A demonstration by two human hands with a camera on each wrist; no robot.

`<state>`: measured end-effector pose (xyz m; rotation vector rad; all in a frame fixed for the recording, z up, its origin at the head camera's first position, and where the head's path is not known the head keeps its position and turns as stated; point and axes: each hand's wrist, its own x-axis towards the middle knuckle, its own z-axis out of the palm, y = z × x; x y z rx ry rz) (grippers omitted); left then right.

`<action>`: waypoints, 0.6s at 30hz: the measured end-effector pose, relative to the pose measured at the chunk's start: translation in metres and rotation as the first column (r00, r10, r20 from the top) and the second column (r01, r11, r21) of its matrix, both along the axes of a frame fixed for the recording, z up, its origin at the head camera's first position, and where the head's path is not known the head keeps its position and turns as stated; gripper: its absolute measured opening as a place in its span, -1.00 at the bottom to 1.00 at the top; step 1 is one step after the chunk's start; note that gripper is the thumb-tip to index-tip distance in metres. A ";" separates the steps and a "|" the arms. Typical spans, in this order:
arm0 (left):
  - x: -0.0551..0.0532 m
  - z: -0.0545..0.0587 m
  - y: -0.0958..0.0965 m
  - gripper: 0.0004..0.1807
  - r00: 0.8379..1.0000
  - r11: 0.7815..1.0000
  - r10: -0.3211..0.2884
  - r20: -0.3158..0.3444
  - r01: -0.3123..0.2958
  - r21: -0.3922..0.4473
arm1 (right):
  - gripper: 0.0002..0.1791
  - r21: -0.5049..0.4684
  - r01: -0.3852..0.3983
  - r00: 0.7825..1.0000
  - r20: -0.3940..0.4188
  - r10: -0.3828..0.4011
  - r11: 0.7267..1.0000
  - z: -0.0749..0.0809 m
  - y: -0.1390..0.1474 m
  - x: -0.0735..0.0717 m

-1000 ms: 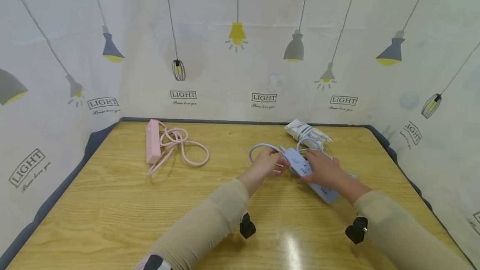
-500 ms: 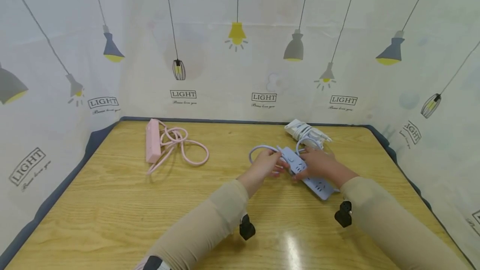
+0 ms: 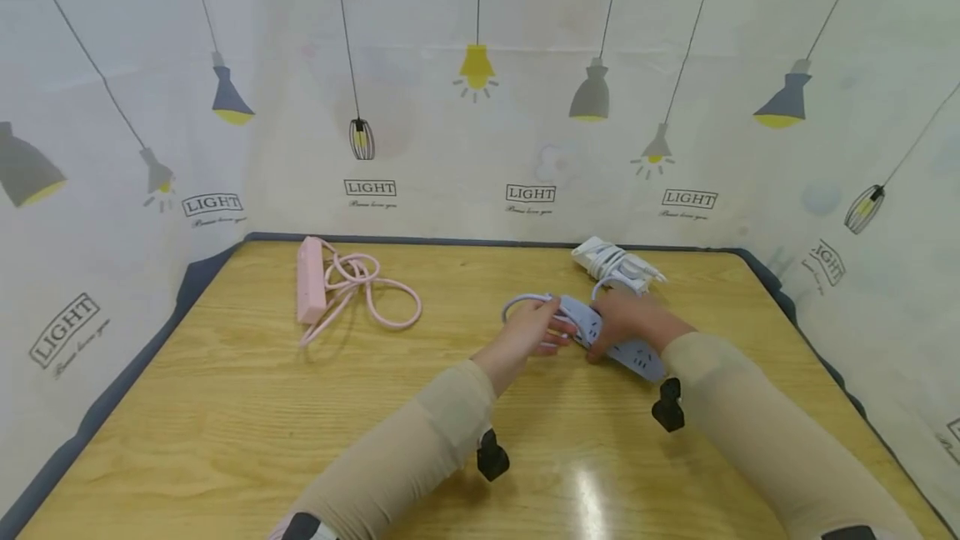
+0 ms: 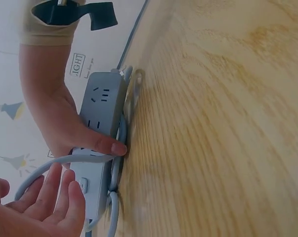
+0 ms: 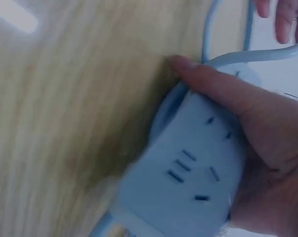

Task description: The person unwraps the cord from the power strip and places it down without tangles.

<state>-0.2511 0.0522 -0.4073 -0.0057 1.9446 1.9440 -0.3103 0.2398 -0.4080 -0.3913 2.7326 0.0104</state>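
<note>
A pale blue power strip is tilted above the table, right of the middle. My right hand grips it from the far side, the thumb lying across its socket face. Under that thumb runs the strip's blue cord, part of which lies along the strip's side. At the strip's far-left end, my left hand pinches the cord between thumb and index finger, its other fingers loosely extended. In the right wrist view, sockets show on the strip's face, and part of the right hand's palm is hidden behind it.
A white power strip with its cord wound round it lies just behind the right hand. At the back left is a pink power strip with a loosely looped pink cord. A lamp-patterned cloth surrounds the wooden table.
My right hand has shifted left and away from me along the strip. The blue strip has lifted and turned, its near end moving up and left. My left hand has stayed almost still.
</note>
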 end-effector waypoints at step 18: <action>-0.006 0.010 -0.050 -0.67 0.957 0.970 0.241 -0.160 -0.242 0.013 | -0.49 -0.021 0.026 0.997 -0.075 -0.028 0.999 -0.003 -0.010 0.008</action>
